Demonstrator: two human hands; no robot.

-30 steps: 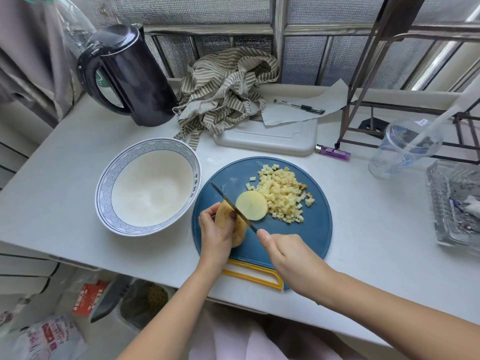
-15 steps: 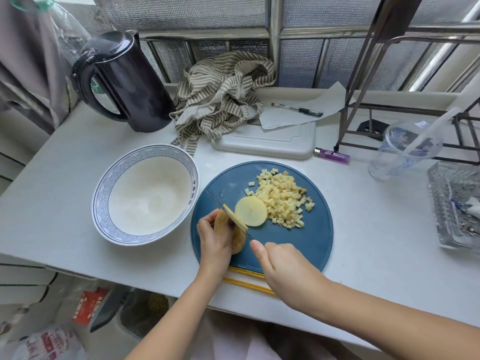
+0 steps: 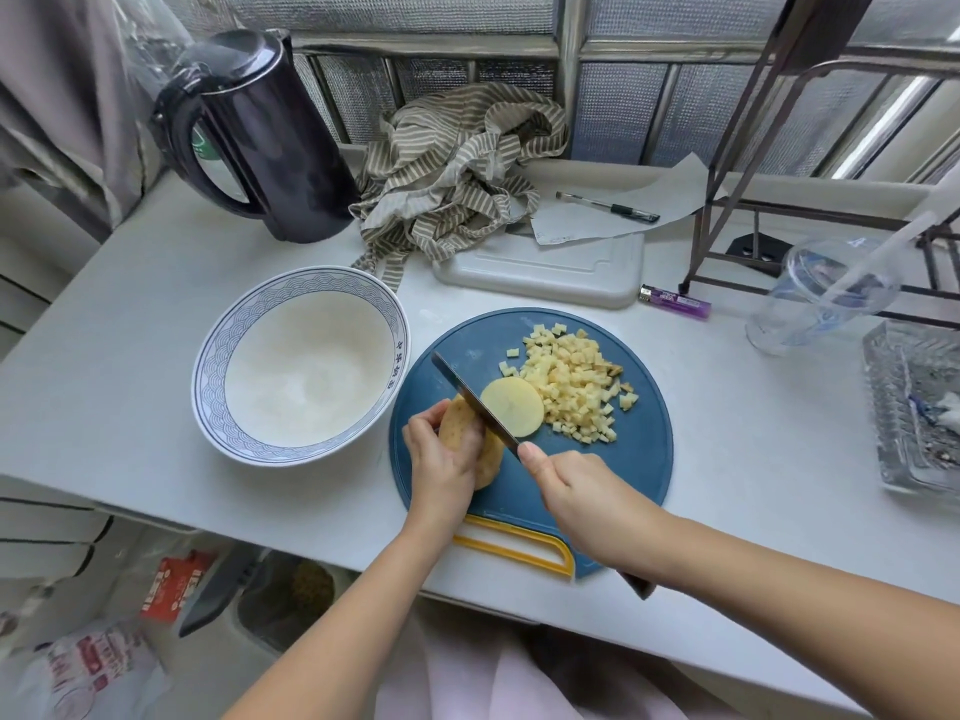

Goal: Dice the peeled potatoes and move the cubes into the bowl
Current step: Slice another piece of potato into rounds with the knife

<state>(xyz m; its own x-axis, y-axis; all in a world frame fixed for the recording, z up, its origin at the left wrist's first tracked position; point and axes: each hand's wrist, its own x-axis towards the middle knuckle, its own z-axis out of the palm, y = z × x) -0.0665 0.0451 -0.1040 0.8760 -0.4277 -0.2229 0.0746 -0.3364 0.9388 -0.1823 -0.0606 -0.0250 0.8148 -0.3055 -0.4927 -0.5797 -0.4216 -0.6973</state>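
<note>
On the round blue cutting board (image 3: 623,459) my left hand (image 3: 441,459) grips a potato (image 3: 491,454) at the board's left side. My right hand (image 3: 587,501) holds a knife (image 3: 472,397); its dark blade lies across the potato's cut end. A round potato slice (image 3: 511,413) lies flat just right of the blade. A heap of small potato cubes (image 3: 571,387) sits behind the slice. The white bowl (image 3: 218,350) with a blue patterned rim stands left of the board and holds nothing.
A black kettle (image 3: 270,137) stands at the back left, a striped cloth (image 3: 462,168) beside it. Behind the board lie a white tray (image 3: 540,272), paper with a pen (image 3: 608,206) and a purple lighter (image 3: 675,301). A plastic cup (image 3: 821,298) and glass dish (image 3: 914,407) stand right.
The knife has stayed on the potato's cut end while the view shifted slightly. The slice and the cubes lie where they were.
</note>
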